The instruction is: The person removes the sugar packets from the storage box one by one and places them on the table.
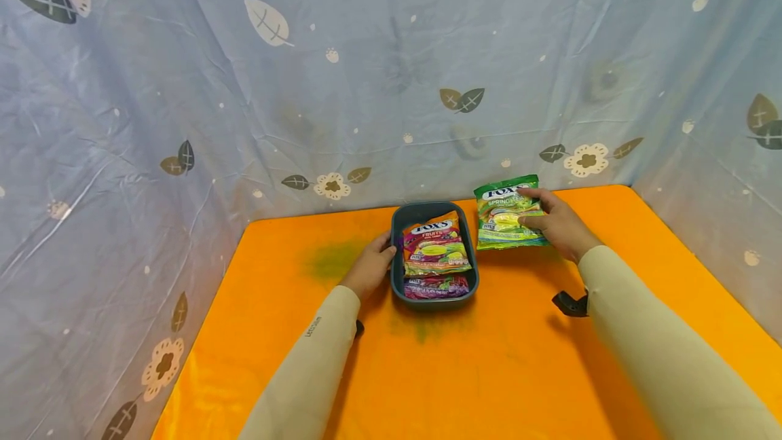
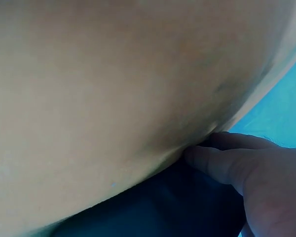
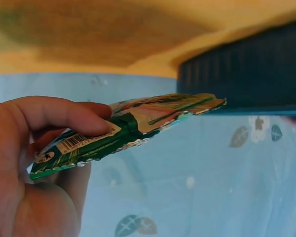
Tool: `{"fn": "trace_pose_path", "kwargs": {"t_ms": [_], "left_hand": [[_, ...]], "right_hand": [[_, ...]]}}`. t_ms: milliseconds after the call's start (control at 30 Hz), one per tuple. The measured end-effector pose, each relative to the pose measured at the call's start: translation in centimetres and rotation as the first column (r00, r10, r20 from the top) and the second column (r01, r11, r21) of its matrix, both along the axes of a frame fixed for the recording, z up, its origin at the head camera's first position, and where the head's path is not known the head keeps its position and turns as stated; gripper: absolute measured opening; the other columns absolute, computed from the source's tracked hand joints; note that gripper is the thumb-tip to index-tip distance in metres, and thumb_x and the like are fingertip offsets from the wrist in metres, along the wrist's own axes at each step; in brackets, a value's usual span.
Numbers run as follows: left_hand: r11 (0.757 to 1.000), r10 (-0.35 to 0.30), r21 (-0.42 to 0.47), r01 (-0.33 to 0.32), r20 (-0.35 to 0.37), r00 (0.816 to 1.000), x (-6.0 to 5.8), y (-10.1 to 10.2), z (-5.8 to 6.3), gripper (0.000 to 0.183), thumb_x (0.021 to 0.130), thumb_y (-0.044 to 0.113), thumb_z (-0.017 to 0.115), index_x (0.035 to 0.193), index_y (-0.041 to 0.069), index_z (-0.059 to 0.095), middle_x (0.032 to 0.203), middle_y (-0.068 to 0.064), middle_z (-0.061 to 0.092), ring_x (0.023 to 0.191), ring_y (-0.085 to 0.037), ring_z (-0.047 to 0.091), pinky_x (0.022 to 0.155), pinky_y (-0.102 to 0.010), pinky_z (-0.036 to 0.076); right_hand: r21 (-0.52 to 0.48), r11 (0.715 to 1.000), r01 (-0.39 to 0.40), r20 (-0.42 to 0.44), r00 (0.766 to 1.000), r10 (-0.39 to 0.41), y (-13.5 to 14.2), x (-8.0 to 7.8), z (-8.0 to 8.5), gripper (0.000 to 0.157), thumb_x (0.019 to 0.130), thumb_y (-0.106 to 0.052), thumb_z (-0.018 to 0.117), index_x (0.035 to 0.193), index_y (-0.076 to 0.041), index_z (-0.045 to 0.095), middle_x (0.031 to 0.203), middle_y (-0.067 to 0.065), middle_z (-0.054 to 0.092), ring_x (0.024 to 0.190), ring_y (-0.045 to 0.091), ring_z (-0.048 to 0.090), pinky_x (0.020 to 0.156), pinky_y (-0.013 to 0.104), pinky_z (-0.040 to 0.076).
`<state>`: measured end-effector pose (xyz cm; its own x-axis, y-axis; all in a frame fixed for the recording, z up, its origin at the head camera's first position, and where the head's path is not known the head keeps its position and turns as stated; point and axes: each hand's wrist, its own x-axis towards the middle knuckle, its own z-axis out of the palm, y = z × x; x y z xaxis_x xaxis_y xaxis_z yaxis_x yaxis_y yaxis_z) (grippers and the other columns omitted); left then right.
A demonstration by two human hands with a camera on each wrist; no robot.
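Observation:
My left hand point(image 1: 371, 265) holds the left wall of a dark grey-blue plastic container point(image 1: 435, 305), its thumb at the rim. Inside the container lies an orange-red Fox's Fruits candy packet point(image 1: 435, 247), overlapping a purple candy packet point(image 1: 436, 287) at the near end. To the right of the container, my right hand point(image 1: 560, 224) pinches a green Fox's Spring Tea candy packet point(image 1: 508, 212) by its right side. The right wrist view shows the fingers on one face of this packet point(image 3: 153, 116) and the thumb on the other, with the container point(image 3: 246, 74) beyond it.
An orange cover point(image 1: 464, 372) lies over the table. Pale blue curtains point(image 1: 379, 87) with leaf and flower prints stand behind it and along both sides. A black wrist mount point(image 1: 571, 304) juts out beneath the right forearm.

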<state>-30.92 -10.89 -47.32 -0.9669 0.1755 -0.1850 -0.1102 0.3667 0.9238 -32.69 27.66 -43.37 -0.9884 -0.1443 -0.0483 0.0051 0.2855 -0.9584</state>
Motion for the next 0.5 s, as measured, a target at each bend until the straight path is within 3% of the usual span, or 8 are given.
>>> {"fn": "trace_pose_path", "kwargs": {"t_ms": [267, 500], "left_hand": [[1.0, -0.006, -0.01, 0.006, -0.01, 1.0, 0.0, 0.0, 0.2, 0.052, 0.103, 0.029, 0.043, 0.151, 0.016, 0.031, 0.146, -0.005, 0.041, 0.129, -0.021, 0.041, 0.105, -0.043, 0.034], [1.0, -0.014, -0.006, 0.014, -0.005, 1.0, 0.1, 0.1, 0.3, 0.053, 0.103, 0.032, 0.043, 0.152, 0.017, 0.03, 0.148, -0.006, 0.039, 0.129, -0.021, 0.041, 0.105, -0.044, 0.034]], "right_hand": [[0.095, 0.995, -0.035, 0.019, 0.999, 0.033, 0.9, 0.2, -1.0, 0.068, 0.094, -0.019, 0.063, 0.152, -0.023, 0.028, 0.159, 0.008, 0.001, 0.142, 0.036, 0.003, 0.105, 0.057, 0.027], [0.125, 0.99, -0.062, 0.03, 0.998, 0.059, 1.2, -0.2, -2.2, 0.07, 0.094, -0.02, 0.063, 0.153, -0.024, 0.026, 0.159, 0.011, -0.001, 0.141, 0.038, -0.002, 0.105, 0.061, 0.022]]}}
